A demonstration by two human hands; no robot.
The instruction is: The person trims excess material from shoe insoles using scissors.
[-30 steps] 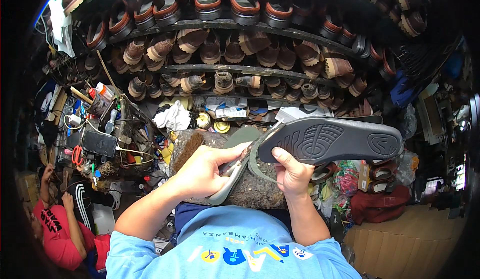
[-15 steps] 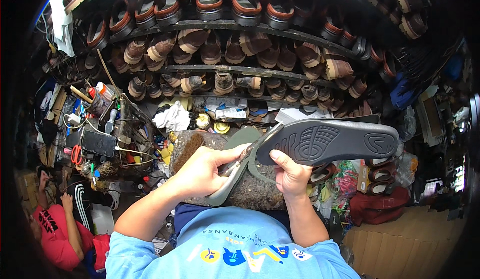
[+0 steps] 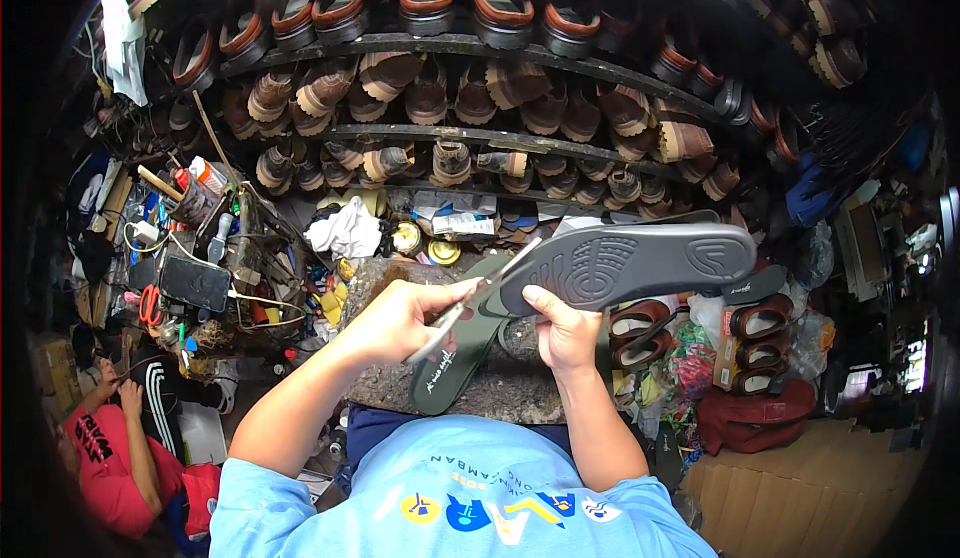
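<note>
The right hand is closed on the heel end of a grey sole, held tread-up over a stone block. The left hand grips a knife, its blade touching the sole's edge. A green insole lies under both. Shelves of sandals fill the wall ahead; a cluttered tool stand sits to the left, near a person in red.

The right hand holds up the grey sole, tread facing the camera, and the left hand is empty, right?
Not quite: the left hand is not empty; it grips a thin blade against the grey sole. The right hand does hold that sole, tread up, as the head view shows.
</note>
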